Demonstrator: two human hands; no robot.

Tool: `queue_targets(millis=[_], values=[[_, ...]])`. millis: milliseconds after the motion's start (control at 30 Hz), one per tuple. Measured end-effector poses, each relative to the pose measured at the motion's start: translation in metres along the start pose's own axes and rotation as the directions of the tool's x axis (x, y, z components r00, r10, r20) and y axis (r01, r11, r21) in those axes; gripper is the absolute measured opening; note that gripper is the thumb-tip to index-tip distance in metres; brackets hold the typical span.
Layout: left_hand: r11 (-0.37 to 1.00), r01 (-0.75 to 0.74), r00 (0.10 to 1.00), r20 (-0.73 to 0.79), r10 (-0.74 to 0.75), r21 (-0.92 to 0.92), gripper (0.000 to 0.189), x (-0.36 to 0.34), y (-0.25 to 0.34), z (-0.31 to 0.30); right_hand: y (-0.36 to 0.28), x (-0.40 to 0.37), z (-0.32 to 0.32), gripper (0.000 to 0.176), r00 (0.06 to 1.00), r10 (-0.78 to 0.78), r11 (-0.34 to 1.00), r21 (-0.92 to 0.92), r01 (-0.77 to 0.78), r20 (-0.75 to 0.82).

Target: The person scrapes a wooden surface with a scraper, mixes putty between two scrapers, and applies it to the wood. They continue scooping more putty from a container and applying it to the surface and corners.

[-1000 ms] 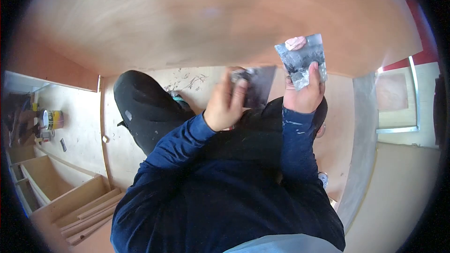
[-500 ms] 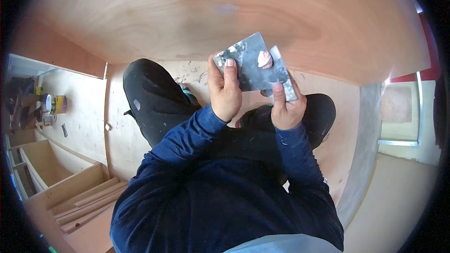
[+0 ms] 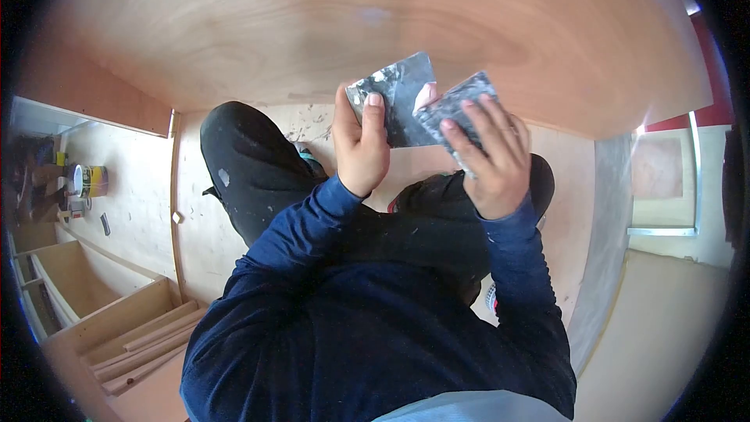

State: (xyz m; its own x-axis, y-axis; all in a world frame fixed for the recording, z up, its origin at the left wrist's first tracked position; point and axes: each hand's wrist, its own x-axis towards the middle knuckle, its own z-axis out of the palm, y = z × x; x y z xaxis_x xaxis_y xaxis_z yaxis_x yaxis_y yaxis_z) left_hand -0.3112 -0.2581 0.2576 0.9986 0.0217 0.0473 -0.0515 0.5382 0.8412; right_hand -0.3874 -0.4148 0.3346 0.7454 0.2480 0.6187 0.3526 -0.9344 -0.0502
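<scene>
Person crouched, knees up, both hands raised in front of a big plywood panel (image 3: 312,23). L hand (image 3: 359,148) closed round lower part of a dark metal plate (image 3: 394,94): thumb flat on its face, fingers behind. A pinch grip, prob. to keep the plate rigid w/ its face toward the eyes. R hand (image 3: 488,152) grips a second plate (image 3: 457,105), four fingers spread across its back, thumb hidden; hand half curled, not a fist. Spread fingers prob. press evenly along the blade. Second plate is tilted, its edge against the first plate's face, w/ a pinkish filler dab (image 3: 426,96) right at the meeting line, so the edge seems to bear on the dab. Both plates smeared w/ pale residue. Plates held mid-air near the panel; can't tell if either touches it. Elsewhere: tin can (image 3: 90,181) well off to the L on the floor, wood strips (image 3: 144,348) beside an open box (image 3: 74,289), metal strip (image 3: 605,250) to the R.
</scene>
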Motion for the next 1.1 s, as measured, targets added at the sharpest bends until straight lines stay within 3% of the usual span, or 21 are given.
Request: queue_targets(millis=[67,100,167,267,300,333,367,400,433,600,667,700,733,767,800,833,867,967,1000,1033,1100], values=[[0.983,-0.164,0.985,-0.07,0.158,-0.082,0.012,0.001,-0.004,0.008,-0.002,0.003,0.003,0.041,0.991,-0.021,0.999,-0.036,0.026,0.133],[0.982,-0.168,0.984,-0.078,0.162,-0.082,0.012,0.001,-0.002,0.007,-0.004,0.008,-0.002,0.038,0.997,-0.024,1.0,0.0,0.025,0.071],[0.966,-0.207,0.978,0.018,0.207,0.152,0.013,-0.001,0.008,0.003,-0.001,0.008,0.006,0.037,1.0,-0.016,1.0,0.015,0.016,0.019],[0.949,-0.224,0.972,-0.015,0.233,0.22,0.014,-0.003,0.002,0.005,0.007,0.009,0.013,0.037,1.0,0.006,0.998,0.07,-0.005,-0.009],[0.97,-0.112,0.993,-0.019,0.119,0.217,0.014,-0.003,0.004,0.003,0.006,0.01,0.007,0.04,1.0,0.021,0.992,0.121,-0.022,0.007],[0.969,-0.112,0.993,-0.023,0.12,0.22,0.014,-0.002,0.009,0.004,0.004,0.009,0.003,0.043,0.999,0.043,0.983,0.175,-0.047,0.028],[0.996,0.087,0.996,-0.004,-0.087,0.006,0.015,0.0,0.017,0.006,-0.001,0.004,0.007,0.043,0.998,0.049,0.982,0.179,-0.053,0.029],[0.938,0.281,0.96,0.056,-0.275,-0.203,0.016,0.002,0.022,0.006,-0.005,-0.001,0.016,0.046,0.995,0.102,0.94,0.327,-0.098,0.006],[0.89,0.35,0.936,0.063,-0.347,-0.291,0.017,0.003,0.023,0.005,-0.009,-0.002,0.022,0.05,0.988,0.153,0.875,0.467,-0.131,-0.01],[0.942,0.22,0.975,0.087,-0.205,-0.252,0.016,0.004,0.009,-0.001,-0.015,0.002,0.028,0.055,0.986,0.162,0.852,0.51,-0.121,-0.037],[0.952,0.195,0.978,0.116,-0.172,-0.237,0.016,0.004,0.01,0.0,-0.012,0.006,0.024,0.052,0.988,0.147,0.899,0.421,-0.118,-0.038],[0.936,0.206,0.978,0.097,-0.186,-0.285,0.016,0.003,0.011,0.002,-0.001,-0.01,0.021,0.046,0.985,0.163,0.955,0.239,-0.173,0.061],[0.918,0.214,0.977,0.076,-0.2,-0.333,0.016,0.0,0.013,0.007,0.006,-0.024,0.021,0.046,0.985,0.164,0.956,0.237,-0.172,0.056],[0.923,0.181,0.98,-0.015,-0.198,-0.34,0.015,-0.004,0.017,0.02,0.012,-0.039,0.024,0.04,0.912,0.399,0.722,0.58,-0.377,0.095],[0.924,0.178,0.981,-0.017,-0.195,-0.339,0.015,-0.009,0.011,0.023,0.019,-0.052,0.023,0.034,0.789,0.572,0.333,0.815,-0.474,0.224],[0.98,0.036,0.997,-0.065,-0.05,-0.196,0.014,-0.011,0.004,0.024,0.027,-0.061,0.019,0.026,0.819,0.565,0.571,0.669,-0.475,0.099],[0.994,-0.1,0.991,-0.092,0.096,-0.041,0.013,-0.013,-0.003,0.025,0.031,-0.067,0.018,0.026,0.821,0.561,0.568,0.673,-0.473,0.104],[0.971,-0.215,0.973,-0.064,0.222,0.11,0.013,-0.008,-0.006,0.023,0.023,-0.074,0.03,0.026,0.607,0.745,0.046,0.886,-0.462,0.278],[0.945,-0.26,0.959,-0.059,0.276,0.2,0.013,-0.008,-0.006,0.022,0.025,-0.073,0.033,0.027,0.871,0.486,0.79,0.389,-0.473,0.072],[0.945,-0.258,0.96,-0.055,0.273,0.2,0.013,-0.009,-0.007,0.025,0.019,-0.074,0.044,0.027,0.841,0.535,0.752,0.412,-0.515,0.075],[0.825,-0.45,0.862,-0.077,0.502,0.341,0.014,-0.012,-0.012,0.029,0.004,-0.066,0.064,0.027,0.778,0.622,0.623,0.546,-0.56,0.088]])
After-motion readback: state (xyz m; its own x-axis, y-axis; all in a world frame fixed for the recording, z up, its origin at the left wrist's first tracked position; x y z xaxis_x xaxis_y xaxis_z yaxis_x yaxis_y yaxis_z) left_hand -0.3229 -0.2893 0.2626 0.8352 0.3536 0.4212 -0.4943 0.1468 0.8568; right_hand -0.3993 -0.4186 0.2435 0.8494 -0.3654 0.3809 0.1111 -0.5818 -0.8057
